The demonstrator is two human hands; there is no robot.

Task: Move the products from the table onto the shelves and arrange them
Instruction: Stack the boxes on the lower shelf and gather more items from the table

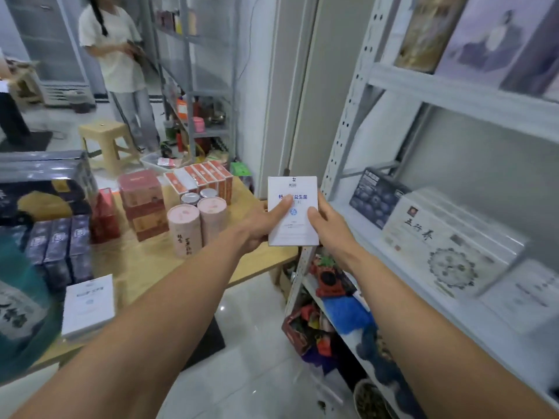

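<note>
Head view: the left hand [262, 225] and right hand [329, 226] both pinch an upright white probiotics box [294, 232], thumbs on its face and fingers hidden behind it. It hangs in the air, with the bench [142, 267] at its nine o'clock and the shelves [453, 95] at three. The cartons [447, 246] there are blurred.

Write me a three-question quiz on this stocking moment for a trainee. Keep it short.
1. True or false: the left hand and the right hand both grip the white box.
2. Where does the second white box lie? A: on the near part of the table. B: on the yellow stool. C: on the shelf at the right.
3. Fill in: the two pink canisters stand ____ on the table.

Key: 1 true; 2 A; 3 upright.
</note>
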